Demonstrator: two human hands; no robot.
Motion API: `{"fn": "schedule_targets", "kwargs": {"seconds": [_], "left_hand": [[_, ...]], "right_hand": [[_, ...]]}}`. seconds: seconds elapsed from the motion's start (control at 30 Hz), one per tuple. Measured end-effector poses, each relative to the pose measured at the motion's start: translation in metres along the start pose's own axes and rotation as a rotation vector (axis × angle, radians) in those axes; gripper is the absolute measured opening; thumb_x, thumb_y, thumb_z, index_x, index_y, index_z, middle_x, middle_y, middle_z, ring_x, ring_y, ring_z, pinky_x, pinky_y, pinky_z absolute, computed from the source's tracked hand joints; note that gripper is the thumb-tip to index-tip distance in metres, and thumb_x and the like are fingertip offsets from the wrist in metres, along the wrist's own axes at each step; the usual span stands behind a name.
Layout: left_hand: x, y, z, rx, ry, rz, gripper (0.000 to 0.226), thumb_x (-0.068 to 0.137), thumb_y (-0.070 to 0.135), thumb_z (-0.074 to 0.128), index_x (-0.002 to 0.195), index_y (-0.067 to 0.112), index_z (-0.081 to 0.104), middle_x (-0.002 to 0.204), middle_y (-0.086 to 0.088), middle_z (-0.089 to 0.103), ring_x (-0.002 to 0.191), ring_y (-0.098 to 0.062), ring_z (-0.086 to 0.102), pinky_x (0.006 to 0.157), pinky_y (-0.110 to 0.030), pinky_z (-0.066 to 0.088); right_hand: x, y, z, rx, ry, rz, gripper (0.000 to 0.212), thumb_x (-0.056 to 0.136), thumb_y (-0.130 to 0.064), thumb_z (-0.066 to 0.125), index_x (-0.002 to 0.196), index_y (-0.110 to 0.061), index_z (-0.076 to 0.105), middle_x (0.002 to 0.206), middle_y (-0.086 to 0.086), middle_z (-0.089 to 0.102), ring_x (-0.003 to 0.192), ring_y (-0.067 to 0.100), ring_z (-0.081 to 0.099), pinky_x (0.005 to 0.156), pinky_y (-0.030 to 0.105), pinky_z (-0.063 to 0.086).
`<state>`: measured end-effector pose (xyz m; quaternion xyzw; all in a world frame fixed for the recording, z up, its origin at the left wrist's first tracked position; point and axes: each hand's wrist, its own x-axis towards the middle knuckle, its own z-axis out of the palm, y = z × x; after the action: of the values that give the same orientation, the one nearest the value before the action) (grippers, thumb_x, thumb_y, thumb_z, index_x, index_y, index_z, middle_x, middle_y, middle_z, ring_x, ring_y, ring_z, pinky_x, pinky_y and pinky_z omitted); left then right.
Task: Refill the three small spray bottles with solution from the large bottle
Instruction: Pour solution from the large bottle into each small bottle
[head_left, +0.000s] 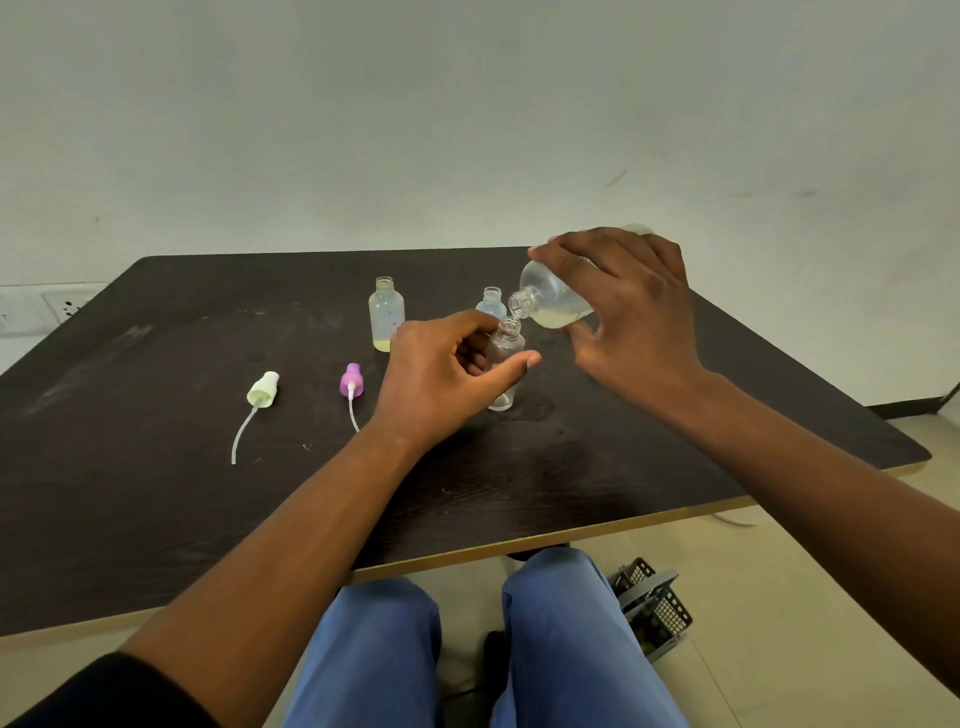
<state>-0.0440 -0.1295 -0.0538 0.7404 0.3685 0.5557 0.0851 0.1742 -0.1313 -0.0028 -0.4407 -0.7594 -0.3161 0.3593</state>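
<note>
On the dark worktop (156, 519), near its far right part, the right hand (631, 317) grips the large bottle (553, 299), tipped almost flat with its open neck pointing left and down. That neck sits just above and beside the mouth of a small clear spray bottle (505, 364), which stands upright on the worktop, steadied by the left hand (441, 376) with fingers behind it and thumb across its front. A pool of pale yellowish solution lies along the low side of the large bottle; whether any is running out at the neck is too fine to tell.

Judging by how things lie, this is the pour into one of the three, and the held bottle looks close to empty. Behind the left hand stands a small frosted bottle (386, 314), uncapped, with only a shallow yellow layer at its bottom, so it seems barely filled or not yet topped up. A third small bottle (491, 303), also uncapped, stands just behind the one being filled; its level is hidden.

Two spray heads with dip tubes lie on the worktop to the left, a white spray head (264, 391) and a purple spray head (351, 381). A third head is not in view. Filling and recapping therefore look largely undone.
</note>
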Motion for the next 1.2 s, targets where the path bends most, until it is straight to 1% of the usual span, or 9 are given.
{"fn": "schedule_targets", "kwargs": {"seconds": [0.3,0.5,0.87,1.2], "left_hand": [[-0.0004,0.0010,-0.0004,-0.006,-0.004,-0.010,0.045,0.084,0.048,0.088,0.109,0.012,0.079,0.078,0.008,0.074,0.069,-0.008,0.072,0.068,-0.028,0.065],[-0.0005,-0.0004,-0.0001,-0.018,-0.002,-0.023,0.045,0.083,0.050,0.087,0.108,0.014,0.079,0.077,0.007,0.073,0.068,-0.011,0.073,0.067,-0.032,0.065],[-0.0008,-0.0013,0.0002,-0.019,0.000,-0.020,0.045,0.083,0.050,0.088,0.106,0.012,0.080,0.076,0.007,0.073,0.067,-0.010,0.072,0.066,-0.032,0.064],[-0.0012,0.0004,-0.0002,-0.024,-0.001,-0.029,0.041,0.083,0.047,0.089,0.106,0.014,0.080,0.077,0.006,0.073,0.068,-0.010,0.072,0.067,-0.031,0.064]], "right_hand": [[0.0023,-0.0006,-0.0005,-0.004,-0.006,0.002,0.070,0.071,-0.005,0.073,0.138,-0.025,0.068,0.134,-0.004,0.069,0.126,0.025,0.062,0.104,0.045,0.039],[0.0037,0.0000,-0.0027,-0.002,-0.017,0.000,0.070,0.071,-0.005,0.071,0.137,-0.025,0.068,0.134,-0.004,0.069,0.127,0.025,0.061,0.105,0.046,0.039],[0.0061,-0.0007,-0.0041,-0.001,0.002,-0.001,0.071,0.069,-0.002,0.068,0.136,-0.025,0.069,0.132,-0.004,0.070,0.125,0.025,0.062,0.104,0.044,0.038],[0.0082,0.0010,-0.0041,0.004,0.015,-0.006,0.070,0.069,-0.002,0.071,0.136,-0.024,0.069,0.132,-0.003,0.070,0.125,0.026,0.063,0.104,0.045,0.039]]}}
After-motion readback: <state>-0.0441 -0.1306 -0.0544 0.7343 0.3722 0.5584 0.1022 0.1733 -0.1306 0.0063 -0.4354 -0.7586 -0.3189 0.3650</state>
